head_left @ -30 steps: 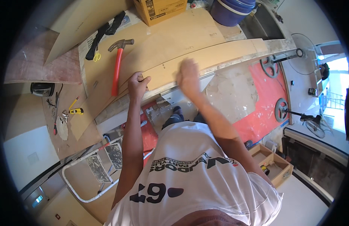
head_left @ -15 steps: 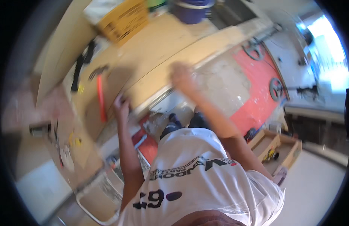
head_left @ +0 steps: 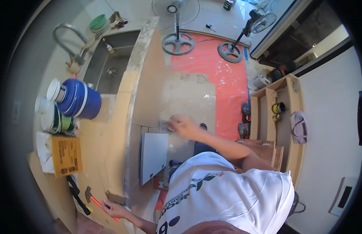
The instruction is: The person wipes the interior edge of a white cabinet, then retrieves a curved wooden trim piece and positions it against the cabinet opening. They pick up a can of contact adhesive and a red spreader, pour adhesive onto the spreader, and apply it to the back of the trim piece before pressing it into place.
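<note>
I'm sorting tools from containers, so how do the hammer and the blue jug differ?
The hammer is slim, with a long red handle and a claw head; the blue jug is broad and rounded, with a white band. The hammer has the left hand at its handle, while no hand touches the jug. Both are on the person's left.

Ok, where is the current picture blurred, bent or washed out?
Head view: right hand smeared by motion, left hand at the hammer clearer; also head view: counter edge bows, corners black, pale glare near top right.
</note>
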`<state>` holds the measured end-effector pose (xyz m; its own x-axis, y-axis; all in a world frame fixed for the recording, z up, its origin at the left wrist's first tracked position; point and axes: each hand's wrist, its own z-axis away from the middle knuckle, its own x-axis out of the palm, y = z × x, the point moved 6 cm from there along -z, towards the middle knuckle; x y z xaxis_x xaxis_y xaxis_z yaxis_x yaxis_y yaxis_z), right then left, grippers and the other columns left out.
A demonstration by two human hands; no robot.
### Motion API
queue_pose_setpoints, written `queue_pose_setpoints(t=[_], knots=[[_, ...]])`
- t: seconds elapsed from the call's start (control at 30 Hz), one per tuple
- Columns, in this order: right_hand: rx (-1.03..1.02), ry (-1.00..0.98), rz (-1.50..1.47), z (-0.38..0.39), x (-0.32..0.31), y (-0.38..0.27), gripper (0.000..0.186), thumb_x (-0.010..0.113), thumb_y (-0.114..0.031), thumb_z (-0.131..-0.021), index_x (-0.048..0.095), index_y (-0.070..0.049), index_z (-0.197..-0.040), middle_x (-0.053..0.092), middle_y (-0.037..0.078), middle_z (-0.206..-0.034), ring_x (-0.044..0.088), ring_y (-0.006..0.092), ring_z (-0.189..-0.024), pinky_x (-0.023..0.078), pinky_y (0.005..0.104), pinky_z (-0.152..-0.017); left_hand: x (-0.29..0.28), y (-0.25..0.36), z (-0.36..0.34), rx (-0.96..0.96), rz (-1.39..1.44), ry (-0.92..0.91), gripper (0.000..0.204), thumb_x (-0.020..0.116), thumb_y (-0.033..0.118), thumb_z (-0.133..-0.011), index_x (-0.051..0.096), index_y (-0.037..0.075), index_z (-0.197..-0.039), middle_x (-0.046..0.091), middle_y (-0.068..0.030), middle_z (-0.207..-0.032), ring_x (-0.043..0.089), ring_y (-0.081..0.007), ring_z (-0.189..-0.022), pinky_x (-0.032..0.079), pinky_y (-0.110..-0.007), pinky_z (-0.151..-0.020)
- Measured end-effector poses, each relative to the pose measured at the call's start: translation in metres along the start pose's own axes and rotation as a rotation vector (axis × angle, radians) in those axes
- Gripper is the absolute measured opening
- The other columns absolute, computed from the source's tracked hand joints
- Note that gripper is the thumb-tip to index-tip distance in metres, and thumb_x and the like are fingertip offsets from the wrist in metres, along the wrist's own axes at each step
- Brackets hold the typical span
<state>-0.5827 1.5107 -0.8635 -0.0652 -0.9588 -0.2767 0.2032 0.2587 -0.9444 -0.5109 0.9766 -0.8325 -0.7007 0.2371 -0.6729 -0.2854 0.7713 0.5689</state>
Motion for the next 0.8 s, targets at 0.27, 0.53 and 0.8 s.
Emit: queue_pose_setpoints(t=[0.27,0.53,0.8], knots=[[-0.519,-0.109,-0.385,0.061,-0.217,-0.12,0.043,0.046,-0.028,-0.105,0.06,0.006,-0.128,0.069,0.02,-0.118,0.066,0.0319,-0.112,0.049,0.0427,-0.099,0.242,0.211,0.17,0.142,0.249,-0.996,0.024,0.061,0.021,-0.098,0.074,0.001,-0.102,0.074,-0.0153,-0.094,0.07,-0.0251,-0.086,0.054,-0.036,-0.079],[-1.089,0.051,-0.639,0.068,-0.339,-0.178,0.072,0.029,-0.056,-0.106,0.053,0.004,-0.14,0.06,0.033,-0.129,0.059,0.0509,-0.115,0.046,0.0569,-0.1,0.38,0.218,0.307,0.384,-0.286,-1.509,0.031,0.061,0.032,-0.092,0.074,0.004,-0.096,0.071,-0.0223,-0.099,0.068,-0.0419,-0.093,0.052,-0.049,-0.085],[-1.087,0.172,-0.647,-0.086,-0.439,-0.179,0.078,0.034,-0.059,-0.104,0.038,0.004,-0.15,0.055,0.037,-0.133,0.058,0.0488,-0.121,0.045,0.0634,-0.099,0.508,0.304,0.316,0.433,-0.357,-1.604,0.029,0.063,0.028,-0.091,0.075,0.002,-0.096,0.071,-0.0241,-0.094,0.07,-0.0399,-0.092,0.054,-0.046,-0.082]])
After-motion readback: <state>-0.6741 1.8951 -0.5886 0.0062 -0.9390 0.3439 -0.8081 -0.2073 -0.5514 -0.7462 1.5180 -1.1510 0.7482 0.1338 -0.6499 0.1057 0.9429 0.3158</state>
